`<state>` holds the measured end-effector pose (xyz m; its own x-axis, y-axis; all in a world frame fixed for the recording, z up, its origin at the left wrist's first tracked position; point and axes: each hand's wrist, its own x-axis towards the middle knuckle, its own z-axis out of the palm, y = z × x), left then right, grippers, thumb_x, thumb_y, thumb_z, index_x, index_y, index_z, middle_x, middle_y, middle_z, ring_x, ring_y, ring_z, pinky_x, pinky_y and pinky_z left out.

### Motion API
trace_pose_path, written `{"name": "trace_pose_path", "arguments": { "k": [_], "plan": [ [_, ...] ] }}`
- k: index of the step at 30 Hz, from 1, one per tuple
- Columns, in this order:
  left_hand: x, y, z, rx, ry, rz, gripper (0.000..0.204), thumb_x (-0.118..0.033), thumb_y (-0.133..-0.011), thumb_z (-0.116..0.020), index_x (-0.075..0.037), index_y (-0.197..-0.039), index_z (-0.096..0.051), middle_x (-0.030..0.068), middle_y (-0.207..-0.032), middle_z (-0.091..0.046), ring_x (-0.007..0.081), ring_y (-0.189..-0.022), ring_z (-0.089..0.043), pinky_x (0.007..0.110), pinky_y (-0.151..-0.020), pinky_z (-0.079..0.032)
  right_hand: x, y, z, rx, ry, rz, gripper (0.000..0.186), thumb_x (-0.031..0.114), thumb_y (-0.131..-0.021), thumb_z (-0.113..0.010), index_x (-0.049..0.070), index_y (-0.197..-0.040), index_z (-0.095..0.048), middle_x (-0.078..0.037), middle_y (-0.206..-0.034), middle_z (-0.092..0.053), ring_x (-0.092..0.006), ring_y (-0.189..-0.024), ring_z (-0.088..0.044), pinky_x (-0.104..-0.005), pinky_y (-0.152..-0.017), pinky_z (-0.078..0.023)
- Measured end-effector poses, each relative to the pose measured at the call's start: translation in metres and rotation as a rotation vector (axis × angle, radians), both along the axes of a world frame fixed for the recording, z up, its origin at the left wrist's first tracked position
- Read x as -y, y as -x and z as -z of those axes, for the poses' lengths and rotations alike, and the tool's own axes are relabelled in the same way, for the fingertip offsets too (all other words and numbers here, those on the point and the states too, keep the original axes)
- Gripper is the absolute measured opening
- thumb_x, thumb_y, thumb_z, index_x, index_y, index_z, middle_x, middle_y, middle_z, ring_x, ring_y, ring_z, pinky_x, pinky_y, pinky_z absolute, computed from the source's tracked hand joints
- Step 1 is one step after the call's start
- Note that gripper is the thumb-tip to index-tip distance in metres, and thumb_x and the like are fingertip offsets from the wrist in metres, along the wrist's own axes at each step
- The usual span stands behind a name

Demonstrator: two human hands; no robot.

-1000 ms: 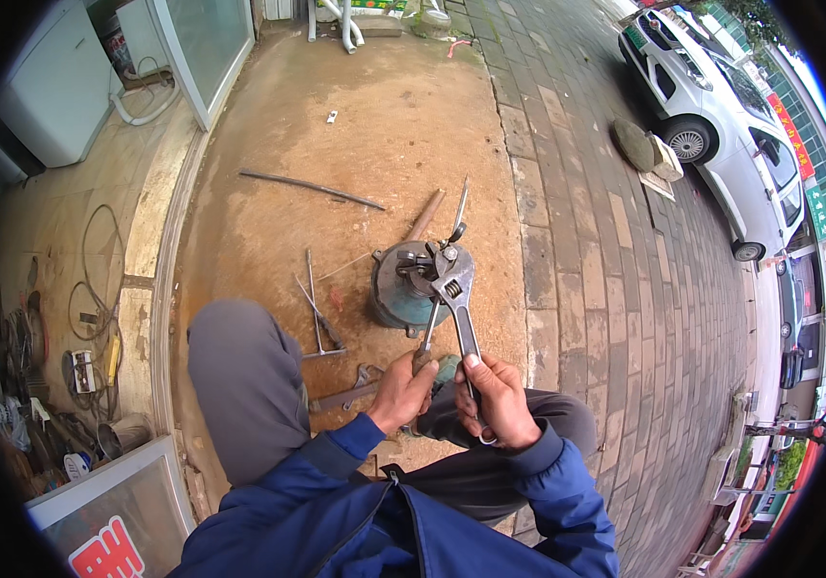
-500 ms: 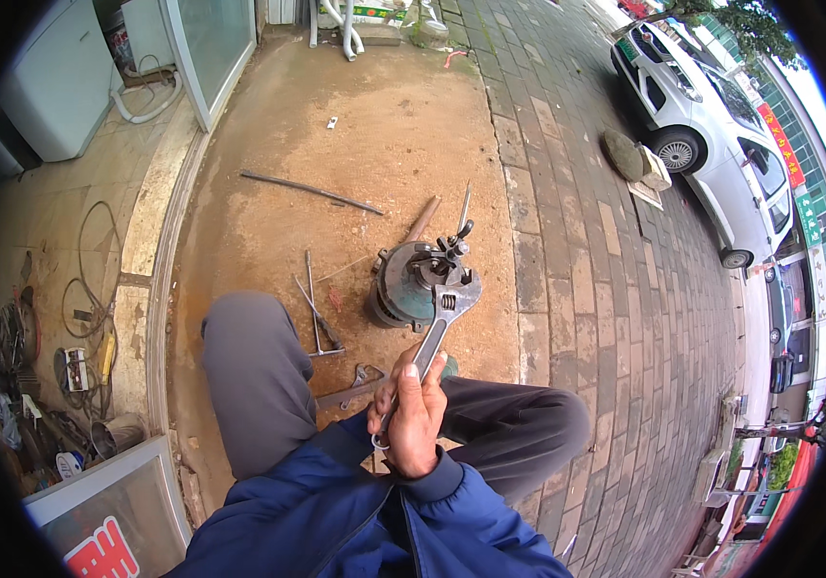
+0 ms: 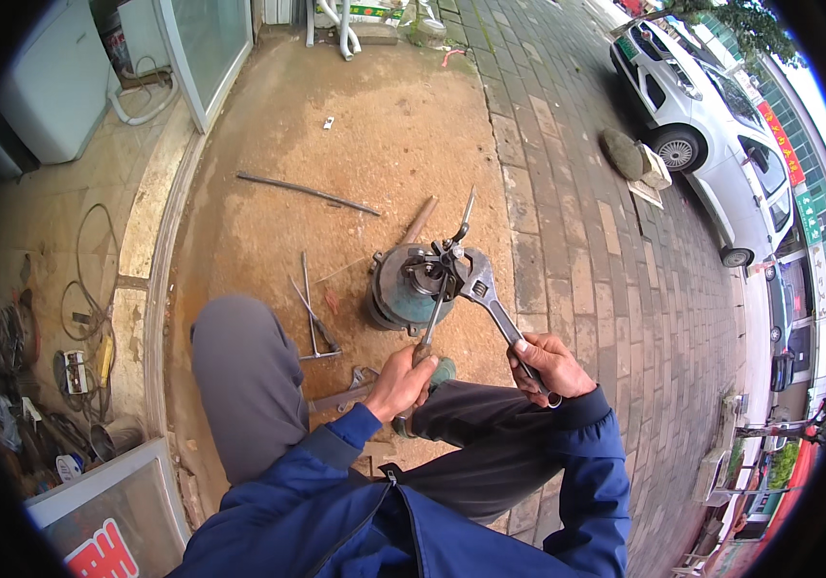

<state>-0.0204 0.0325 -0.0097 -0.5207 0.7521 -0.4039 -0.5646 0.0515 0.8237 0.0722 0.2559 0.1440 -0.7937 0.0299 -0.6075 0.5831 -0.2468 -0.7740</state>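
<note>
A dark green metal housing (image 3: 395, 299) stands on the sandy concrete between my knees, with a metal puller-like fitting (image 3: 432, 260) and bolt on top. My left hand (image 3: 401, 385) grips the handle of a long metal rod (image 3: 435, 318) reaching up to that fitting. My right hand (image 3: 546, 368) is closed round the lower handle of an adjustable wrench (image 3: 498, 313), its head at the bolt on the right side of the fitting. A wooden handle (image 3: 421, 217) lies behind the housing.
Loose rods (image 3: 307, 202) and tools (image 3: 321, 337) lie left of and behind the housing. An open glass door (image 3: 210, 53), coiled hose (image 3: 85, 279) and tool clutter (image 3: 27, 366) are on the left. A white car (image 3: 702, 125) stands by stones (image 3: 629, 154) on the brick pavement.
The wrench swung down over my left hand half a second ago; now my right hand has moved out to the right with it, its handle angled away from the rod in my left hand.
</note>
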Motion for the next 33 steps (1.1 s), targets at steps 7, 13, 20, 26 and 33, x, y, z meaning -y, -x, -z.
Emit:
{"name": "trace_pose_path", "arguments": {
  "k": [7,13,20,26,33],
  "plan": [
    [0.003,0.001,-0.002,0.002,0.033,0.012,0.024,-0.023,-0.102,-0.054,-0.004,-0.088,-0.05,0.0013,-0.063,-0.052,0.0118,-0.046,-0.053,0.028,-0.043,-0.042,-0.025,0.009,0.013,0.034,0.031,-0.061,0.035,0.032,-0.107,-0.052,0.001,-0.092,-0.055,-0.004,-0.057,-0.049,-0.0099,-0.041,-0.043,-0.0241,-0.035,-0.033],
    [-0.003,-0.004,0.0,-0.06,0.056,0.015,0.023,-0.022,-0.102,-0.054,-0.003,-0.089,-0.051,0.0014,-0.064,-0.052,0.0121,-0.048,-0.053,0.029,-0.045,-0.044,0.014,0.01,0.007,0.001,0.003,-0.048,0.035,0.035,-0.108,-0.048,0.002,-0.096,-0.054,-0.006,-0.06,-0.052,-0.0132,-0.037,-0.046,-0.0262,-0.037,-0.036],
    [-0.005,-0.015,-0.007,-0.005,0.027,-0.088,0.021,-0.019,-0.103,-0.054,-0.004,-0.088,-0.052,0.0017,-0.063,-0.052,0.0124,-0.048,-0.052,0.03,-0.044,-0.043,0.076,0.002,0.018,-0.037,0.132,0.236,0.031,0.029,-0.109,-0.046,0.002,-0.097,-0.053,-0.005,-0.062,-0.05,-0.0139,-0.04,-0.046,-0.0268,-0.039,-0.036],
    [-0.009,-0.03,0.006,-0.038,0.134,-0.093,0.019,-0.022,-0.101,-0.055,-0.005,-0.093,-0.052,0.0035,-0.064,-0.05,0.0142,-0.049,-0.051,0.029,-0.044,-0.041,0.235,0.089,0.043,-0.255,0.094,0.862,0.026,0.027,-0.109,-0.042,0.004,-0.099,-0.047,-0.008,-0.066,-0.051,-0.0203,-0.044,-0.05,-0.0322,-0.039,-0.04],
    [0.001,-0.019,0.025,0.0,-0.042,0.012,0.019,-0.021,-0.102,-0.055,-0.007,-0.09,-0.053,0.0031,-0.065,-0.052,0.0174,-0.05,-0.052,0.032,-0.048,-0.044,0.223,0.066,0.057,-0.256,0.041,0.81,0.026,0.027,-0.109,-0.045,0.002,-0.101,-0.048,-0.008,-0.065,-0.052,-0.0182,-0.043,-0.049,-0.0301,-0.041,-0.043]
  ]
}}
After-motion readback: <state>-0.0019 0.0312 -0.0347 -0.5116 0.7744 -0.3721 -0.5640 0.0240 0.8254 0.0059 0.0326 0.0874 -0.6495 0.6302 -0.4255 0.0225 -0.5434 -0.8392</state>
